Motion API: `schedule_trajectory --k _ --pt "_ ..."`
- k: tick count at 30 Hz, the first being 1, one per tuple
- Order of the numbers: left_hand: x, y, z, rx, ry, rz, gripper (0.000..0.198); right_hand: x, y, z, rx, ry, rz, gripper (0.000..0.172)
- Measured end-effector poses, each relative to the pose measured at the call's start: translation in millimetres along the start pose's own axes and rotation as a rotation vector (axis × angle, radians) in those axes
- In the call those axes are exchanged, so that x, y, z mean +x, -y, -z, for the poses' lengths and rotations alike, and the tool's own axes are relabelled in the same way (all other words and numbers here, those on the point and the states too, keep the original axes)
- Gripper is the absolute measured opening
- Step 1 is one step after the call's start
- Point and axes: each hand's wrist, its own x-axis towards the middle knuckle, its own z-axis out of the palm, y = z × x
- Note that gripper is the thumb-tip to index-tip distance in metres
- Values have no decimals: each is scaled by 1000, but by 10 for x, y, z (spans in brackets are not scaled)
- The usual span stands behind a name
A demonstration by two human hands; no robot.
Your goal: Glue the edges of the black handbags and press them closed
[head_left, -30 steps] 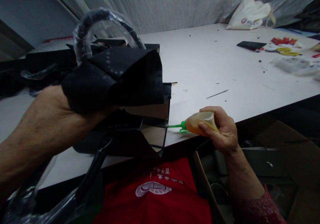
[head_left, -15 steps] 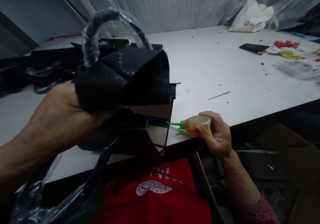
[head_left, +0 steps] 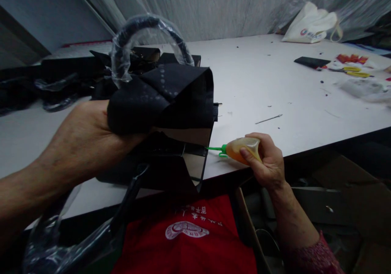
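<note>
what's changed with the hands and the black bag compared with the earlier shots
The left hand has moved right, carrying the upper flap of the black bag and its upper plastic-wrapped handle the same way. Nothing was let go or newly taken up. The right hand still holds the squeeze bottle, its green nozzle at the bag's edge; the thin metal tool and yellow-handled scissors stayed put.

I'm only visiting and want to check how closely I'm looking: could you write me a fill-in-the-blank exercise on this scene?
1. The right hand holds a bottle whose nozzle is ____.
2. The left hand grips a bag coloured ____.
3. The scissors have ____ handles.
4. The cloth at the bottom, with white print, is ____.

Missing words: green; black; yellow; red.
</note>
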Motion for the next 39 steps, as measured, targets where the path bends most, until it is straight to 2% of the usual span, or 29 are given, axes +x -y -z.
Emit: schedule_trajectory --k 5,11,16,19,25,28,31,35,39 --pt "-17 -19 -12 10 -38 -38 39 -29 25 5 4 -60 41 36" --pt "-9 -36 -13 -12 -51 -75 31 -24 76 43 -9 57 12 33" --pt "-7 -42 -14 -14 -42 -101 29 -36 59 11 -24 -25 61 37" --pt "-11 -52 -12 -24 -50 -135 27 -30 70 15 -32 42 84 36" --pt "-16 -63 -6 -10 -60 -106 30 56 139 51 29 148 287 47" --pt "-11 -80 -7 -34 -44 -119 30 92 177 111 -17 188 261 45" --pt "-8 -88 -9 -26 -60 -127 29 102 203 154 -32 143 236 42" --pt "-7 -99 -10 -23 -54 -135 31 113 174 104 -1 130 263 44" --pt "-6 -115 -8 -13 -41 -102 34 103 136 103 -55 135 183 39"
